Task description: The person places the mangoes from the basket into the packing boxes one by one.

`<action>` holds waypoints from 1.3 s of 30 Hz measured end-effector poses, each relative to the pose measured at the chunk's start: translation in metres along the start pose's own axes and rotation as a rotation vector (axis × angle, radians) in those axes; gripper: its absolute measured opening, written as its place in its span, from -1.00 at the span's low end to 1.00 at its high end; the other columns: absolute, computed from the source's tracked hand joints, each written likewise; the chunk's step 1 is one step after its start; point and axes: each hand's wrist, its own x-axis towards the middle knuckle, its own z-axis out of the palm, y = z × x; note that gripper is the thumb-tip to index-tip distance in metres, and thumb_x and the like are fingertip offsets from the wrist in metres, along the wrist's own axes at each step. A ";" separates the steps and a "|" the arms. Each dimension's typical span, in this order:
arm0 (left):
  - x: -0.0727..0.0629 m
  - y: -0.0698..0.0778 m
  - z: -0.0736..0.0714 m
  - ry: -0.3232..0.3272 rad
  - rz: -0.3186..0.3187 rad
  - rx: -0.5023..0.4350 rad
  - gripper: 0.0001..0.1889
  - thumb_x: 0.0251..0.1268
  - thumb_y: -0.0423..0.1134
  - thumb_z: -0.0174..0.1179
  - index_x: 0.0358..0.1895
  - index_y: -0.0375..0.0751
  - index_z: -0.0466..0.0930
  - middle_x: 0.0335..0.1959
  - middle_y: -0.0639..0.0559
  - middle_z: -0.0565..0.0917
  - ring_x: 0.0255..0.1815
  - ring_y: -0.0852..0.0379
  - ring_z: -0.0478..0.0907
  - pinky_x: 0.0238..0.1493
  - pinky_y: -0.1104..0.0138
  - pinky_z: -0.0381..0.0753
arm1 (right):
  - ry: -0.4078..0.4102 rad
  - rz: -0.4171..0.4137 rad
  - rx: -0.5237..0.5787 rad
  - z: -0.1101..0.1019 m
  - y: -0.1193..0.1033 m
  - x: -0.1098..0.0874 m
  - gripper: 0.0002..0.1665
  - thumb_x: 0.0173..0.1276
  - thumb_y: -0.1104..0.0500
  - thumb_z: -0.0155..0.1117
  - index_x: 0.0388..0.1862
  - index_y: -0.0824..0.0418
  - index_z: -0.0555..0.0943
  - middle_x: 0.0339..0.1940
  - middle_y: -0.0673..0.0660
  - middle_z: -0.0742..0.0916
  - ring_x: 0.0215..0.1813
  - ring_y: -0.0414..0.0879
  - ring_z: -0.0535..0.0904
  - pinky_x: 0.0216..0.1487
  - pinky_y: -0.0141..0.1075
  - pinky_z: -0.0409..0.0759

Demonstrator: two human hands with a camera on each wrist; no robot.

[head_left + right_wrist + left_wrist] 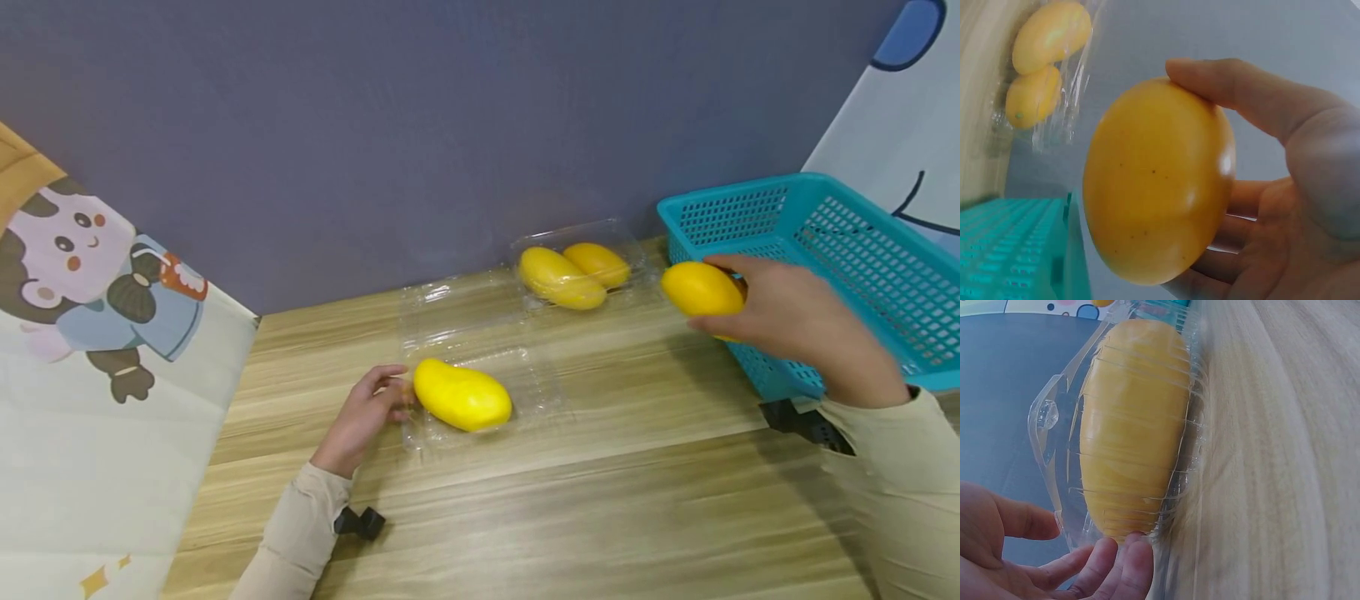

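Note:
My right hand (787,321) grips an orange-yellow mango (702,289) between thumb and fingers, just above the near-left rim of the turquoise basket (798,179). In the right wrist view the mango (1157,181) shows small dark specks. On the table, a bright yellow mango (461,396) lies in one half of a clear plastic clamshell box (536,379), whose other half lies spread out behind. My left hand (367,417) is at the left end of this box. In the left wrist view its loosely bent fingers (1138,565) touch the box's end, the thumb beside the edge.
Another clear box (618,233) with two mangoes (562,277) stands by the grey back wall (337,150). The basket stands at the right, near a printed side panel. A cartoon-printed panel (112,450) borders the wooden table (525,517) on the left.

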 end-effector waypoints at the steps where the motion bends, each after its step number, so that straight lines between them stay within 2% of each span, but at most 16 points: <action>1: 0.000 0.000 0.000 0.000 0.002 0.004 -0.58 0.56 -0.33 -0.16 0.39 -0.37 0.27 0.16 -0.27 0.37 -0.21 0.11 0.56 -0.22 0.42 0.66 | -0.007 0.001 0.003 0.001 -0.001 0.000 0.13 0.19 -0.35 0.36 0.54 0.24 0.21 0.10 0.44 0.61 -0.32 0.06 0.49 -0.46 -0.24 0.36; 6: -0.002 0.001 0.000 0.001 0.006 0.009 -0.57 0.56 -0.33 -0.17 0.39 -0.39 0.26 0.19 -0.29 0.36 -0.20 0.11 0.56 -0.21 0.42 0.66 | -0.027 -0.006 0.026 0.006 -0.008 0.002 0.12 0.20 -0.32 0.37 0.54 0.25 0.20 0.16 0.44 0.59 -0.22 0.12 0.51 -0.37 -0.13 0.46; 11: -0.002 0.001 0.000 0.005 0.005 0.011 -0.57 0.56 -0.33 -0.17 0.39 -0.38 0.26 0.19 -0.29 0.37 -0.18 0.10 0.56 -0.20 0.42 0.66 | -0.014 -0.056 0.013 0.013 -0.018 0.003 0.05 0.19 -0.23 0.41 0.50 0.26 0.27 0.19 0.42 0.60 -0.12 0.15 0.54 -0.24 0.00 0.52; 24: -0.005 0.002 0.000 0.009 0.001 0.019 -0.57 0.56 -0.32 -0.16 0.39 -0.36 0.27 0.17 -0.27 0.37 -0.17 0.10 0.55 -0.19 0.42 0.66 | -0.007 -0.103 -0.007 0.024 -0.033 0.006 0.01 0.16 -0.16 0.46 0.47 0.26 0.33 0.17 0.38 0.63 -0.12 0.14 0.58 -0.24 0.00 0.54; 32: -0.004 0.003 0.000 0.009 -0.005 0.018 -0.58 0.56 -0.31 -0.14 0.39 -0.34 0.28 0.16 -0.26 0.37 -0.18 0.10 0.55 -0.19 0.41 0.66 | 0.010 -0.127 0.011 0.027 -0.044 0.006 -0.06 0.13 -0.11 0.48 0.43 0.23 0.38 0.09 0.33 0.67 -0.15 0.11 0.56 -0.22 -0.01 0.54; 39: -0.004 0.003 0.001 0.005 -0.008 0.019 -0.58 0.57 -0.31 -0.16 0.39 -0.34 0.27 0.20 -0.28 0.36 -0.14 0.07 0.55 -0.19 0.41 0.66 | 0.010 -0.140 0.005 0.034 -0.056 0.008 -0.05 0.11 -0.11 0.49 0.44 0.19 0.38 0.19 0.32 0.64 -0.08 0.13 0.58 -0.15 0.03 0.56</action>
